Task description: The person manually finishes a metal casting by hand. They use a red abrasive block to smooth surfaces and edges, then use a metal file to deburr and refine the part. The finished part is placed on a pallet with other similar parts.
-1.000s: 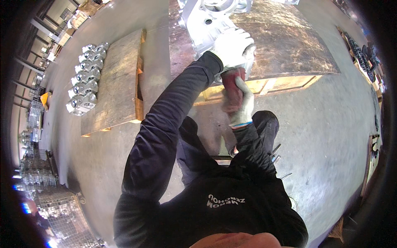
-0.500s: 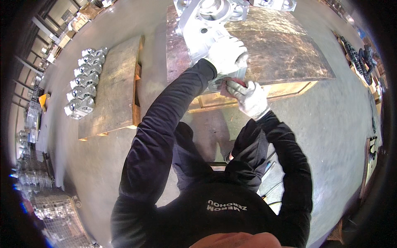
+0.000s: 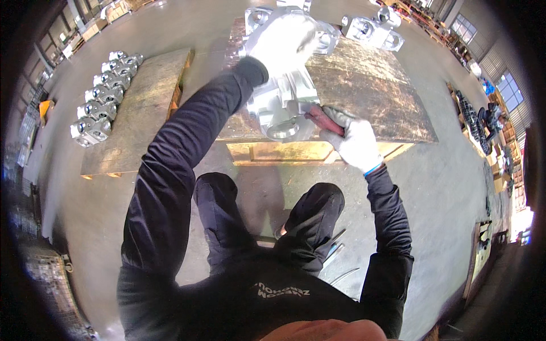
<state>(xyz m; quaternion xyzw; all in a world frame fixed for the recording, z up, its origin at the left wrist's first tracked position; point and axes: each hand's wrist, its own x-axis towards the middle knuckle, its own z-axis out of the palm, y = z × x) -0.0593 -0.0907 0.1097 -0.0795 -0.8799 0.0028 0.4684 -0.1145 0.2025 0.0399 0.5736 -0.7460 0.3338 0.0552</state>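
Note:
A shiny silver metal casting (image 3: 282, 105) with round bores lies at the near left part of a wooden crate top. My left hand (image 3: 287, 42), in a white glove, grips its far part from above; bright glare hides most finger detail. Near the round opening at the close end is my right hand (image 3: 358, 141), also in a white glove. It is closed around a dull red, flat, narrow piece (image 3: 325, 120), whose tip touches the casting's side. I cannot tell whether that piece is a pad or a tool handle.
The crate (image 3: 369, 85) has a worn, stained wooden top. Another silver casting (image 3: 372, 31) lies at its far right. To the left, several similar castings (image 3: 102, 94) line a low wooden pallet (image 3: 139, 108). Black parts (image 3: 475, 122) lie at the far right.
My left hand has moved farther away along the casting, baring its near end and round opening. My right hand still holds the red piece, now farther right and more exposed. The whole view has shifted.

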